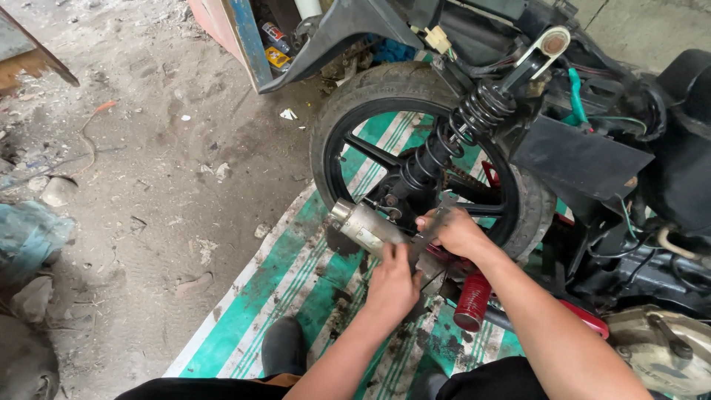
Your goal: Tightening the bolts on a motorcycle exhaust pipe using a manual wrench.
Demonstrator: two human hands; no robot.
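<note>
Both hands are closed: the left hand [392, 285] wraps its grip around the body of a dull silver exhaust pipe [368, 230], steadying it from below, while the right hand [455, 231] pinches a thin grey metal bracket [432, 226] against the pipe's upper side, beside the wheel hub.

Far to the left lies bare, dusty concrete floor [148, 148] strewn with stones and scraps. A green-and-white striped mat [289, 274] is spread under the work, seemingly to keep knees and parts off the grit; it is already smeared with dark grease. A dark shoe [284, 344] rests on it near the bottom edge.

The exhaust pipe lies slanted, its open end pointing up-left and its other end running under the hands toward the motorcycle; held that way it sits alongside the rear wheel [415, 155], just beside the hub. The wheel's black cast spokes show the mat through them. A black coil-spring shock absorber [452, 137] runs diagonally from the hub up to the frame. Below the right forearm a red ribbed cylinder [472, 300] lies on the mat. At the far right sit the black bodywork [592, 159] and loose wiring.
</note>
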